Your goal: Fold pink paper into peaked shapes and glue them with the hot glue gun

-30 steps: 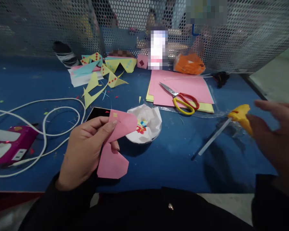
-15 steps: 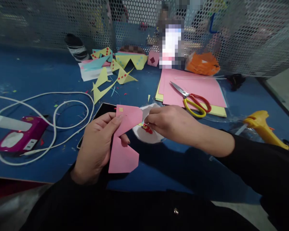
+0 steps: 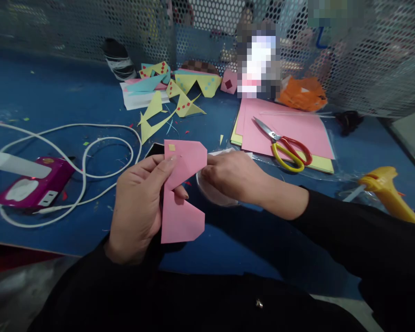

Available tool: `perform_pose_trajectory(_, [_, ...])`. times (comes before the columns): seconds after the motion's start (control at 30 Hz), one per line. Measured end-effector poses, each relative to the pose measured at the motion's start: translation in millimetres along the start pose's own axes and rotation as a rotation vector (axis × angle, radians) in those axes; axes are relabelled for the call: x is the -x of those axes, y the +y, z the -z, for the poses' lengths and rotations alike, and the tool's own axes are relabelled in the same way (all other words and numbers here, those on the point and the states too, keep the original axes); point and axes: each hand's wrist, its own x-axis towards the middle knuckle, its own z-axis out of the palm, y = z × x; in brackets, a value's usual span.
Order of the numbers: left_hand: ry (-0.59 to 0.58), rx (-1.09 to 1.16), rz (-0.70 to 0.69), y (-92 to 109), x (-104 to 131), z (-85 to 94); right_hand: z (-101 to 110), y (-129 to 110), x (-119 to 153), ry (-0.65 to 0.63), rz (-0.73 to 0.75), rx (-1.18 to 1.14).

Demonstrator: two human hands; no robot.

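Note:
A pink paper cutout with a notch in its right side is pinched between the thumb and fingers of my left hand. One small yellow paper square sits near its top left corner. Close to the cutout's right edge is my right hand, its fingers bent together over a white dish. Its fingertips are partly hidden, and I cannot make out what is between them. The hand covers much of the dish. Part of a dark flat object shows behind my left hand.
Scissors lie on pink paper sheets at the right. Farther right is a yellow glue gun. A white cable loops beside a purple power adapter. Yellow paper cutouts stand near the perforated metal screen.
My right hand has moved left over the dish, right up to the pink cutout's edge, and now hides the red bits seen in the dish. The view has shifted slightly.

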Motion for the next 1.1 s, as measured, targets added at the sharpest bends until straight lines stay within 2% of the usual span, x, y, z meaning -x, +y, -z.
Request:
perform_pose_trajectory(0.23, [0.004, 0.017, -0.001, 1, 0, -1.2, -6, 0, 0, 0.003, 0.024, 0.027])
perform_pose_trajectory(0.4, [0.003, 0.021, -0.008, 1, -1, -1.9, 4, 4, 5, -0.006, -0.035, -0.049])
perform_pose_trajectory(0.7, [-0.003, 0.029, -0.035, -1, -2, -0.9, 26, 11, 31, 0.169, -0.311, -0.698])
perform_pose_trajectory(0.83, [-0.057, -0.020, -0.045, -3, -3, -2.0, 30, 12, 43, 0.214, -0.424, -1.029])
perform_pose_trajectory(0.97, [-0.133, -0.092, -0.098, 1, -4, -9.1, 31, 12, 56, 0.243, -0.576, -1.296])
perform_pose_trajectory(1.1, [-0.159, -0.146, -0.146, 12, -6, -21.8, 26, 7, 65, 0.352, -0.684, -1.510])
